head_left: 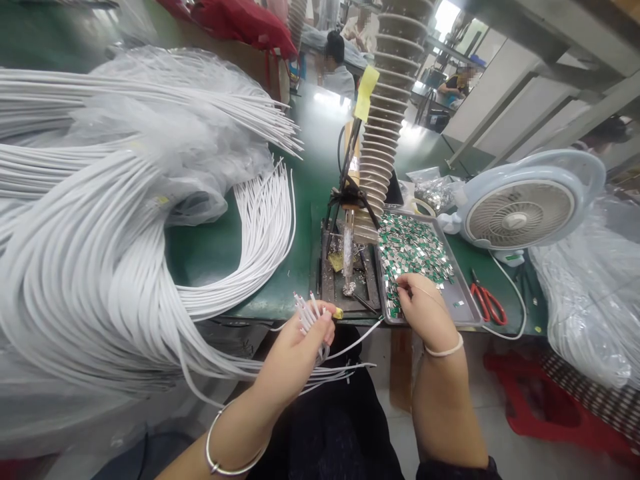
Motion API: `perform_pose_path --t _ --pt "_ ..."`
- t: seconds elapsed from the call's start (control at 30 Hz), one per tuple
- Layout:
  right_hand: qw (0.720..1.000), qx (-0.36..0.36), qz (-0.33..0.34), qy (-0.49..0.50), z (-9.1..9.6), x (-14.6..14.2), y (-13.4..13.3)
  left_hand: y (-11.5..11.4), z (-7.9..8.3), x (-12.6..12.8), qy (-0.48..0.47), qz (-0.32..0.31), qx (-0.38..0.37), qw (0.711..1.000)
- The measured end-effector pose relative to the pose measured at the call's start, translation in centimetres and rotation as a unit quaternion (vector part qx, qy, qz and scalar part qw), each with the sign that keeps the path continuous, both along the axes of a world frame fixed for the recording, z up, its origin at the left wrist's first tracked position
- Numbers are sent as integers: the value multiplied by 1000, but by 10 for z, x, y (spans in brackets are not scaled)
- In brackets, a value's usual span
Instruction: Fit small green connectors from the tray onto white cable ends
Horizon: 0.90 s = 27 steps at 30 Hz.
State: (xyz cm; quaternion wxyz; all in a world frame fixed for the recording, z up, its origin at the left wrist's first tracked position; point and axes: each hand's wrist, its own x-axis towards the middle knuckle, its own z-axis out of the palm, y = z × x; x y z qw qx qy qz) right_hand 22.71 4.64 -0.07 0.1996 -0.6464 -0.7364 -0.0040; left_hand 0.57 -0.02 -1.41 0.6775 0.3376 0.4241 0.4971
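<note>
Head cam | L grip (293,357) — shut on 1 cable bundle (306,317) | R grip (425,310) — over 1 tray (457,293), state unclear

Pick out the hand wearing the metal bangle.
The left hand, gripping white cables: its bangle is silver metal, while the right hand wears a pale band.

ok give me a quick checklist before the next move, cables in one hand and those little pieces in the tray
1. White cable ends gathered in the left hand: ok.
2. Right hand at the green-and-silver pieces: ok, fingers among them.
3. Pieces inside the metal tray: ok.
4. Small brass-coloured piece by the left fingers: cannot tell whether it is attached to a cable.
5. Red-handled scissors beside the tray: ok.
</note>
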Motion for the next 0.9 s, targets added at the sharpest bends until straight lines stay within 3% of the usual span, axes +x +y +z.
perform_pose_path --t 0.2,0.47,0.77,0.9 --pt "1000 14 -7 7 0 -2 -1 0 0 1 3 -3 -1 1000" --pt "985 124 -4 119 5 -12 -13 0 0 4 17 10 -5 1000" --pt "945 136 142 263 16 -59 -39 0 1 10 39 -6 0 999" --pt "933 126 155 299 11 -74 -46 1 7 13 25 -6 -6 1000"
